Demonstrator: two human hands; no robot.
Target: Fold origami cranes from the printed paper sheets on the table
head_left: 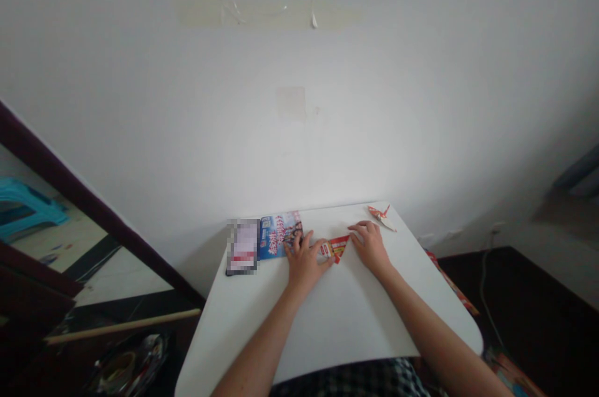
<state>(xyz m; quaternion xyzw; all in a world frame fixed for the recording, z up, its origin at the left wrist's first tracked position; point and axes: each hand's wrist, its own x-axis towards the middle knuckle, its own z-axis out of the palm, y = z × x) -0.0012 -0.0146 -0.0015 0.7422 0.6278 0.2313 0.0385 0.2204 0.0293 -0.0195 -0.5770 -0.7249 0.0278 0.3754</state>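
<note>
A small folded paper point(340, 247), red with yellow and white print and pointed like a triangle, lies on the white table point(341, 316). My left hand point(305, 259) holds its left part between thumb and index finger, the other fingers resting over the leaflet's edge. At the paper's upper right corner, the fingertips of my right hand point(372, 246) are bent together and touch it; the exact grip is too small to make out. A blue printed leaflet point(276, 238) lies flat left of the paper. Past my right hand sits a folded red-and-white paper figure point(380, 216) with pointed ends.
A phone point(243, 247) with a blurred screen lies at the table's left edge. The white wall point(299, 153) rises right behind the table. On the floor at left are a wooden stick point(126, 326) and a dark bag-lined bin point(126, 366); a blue plastic stool point(32, 206) shows in a mirror.
</note>
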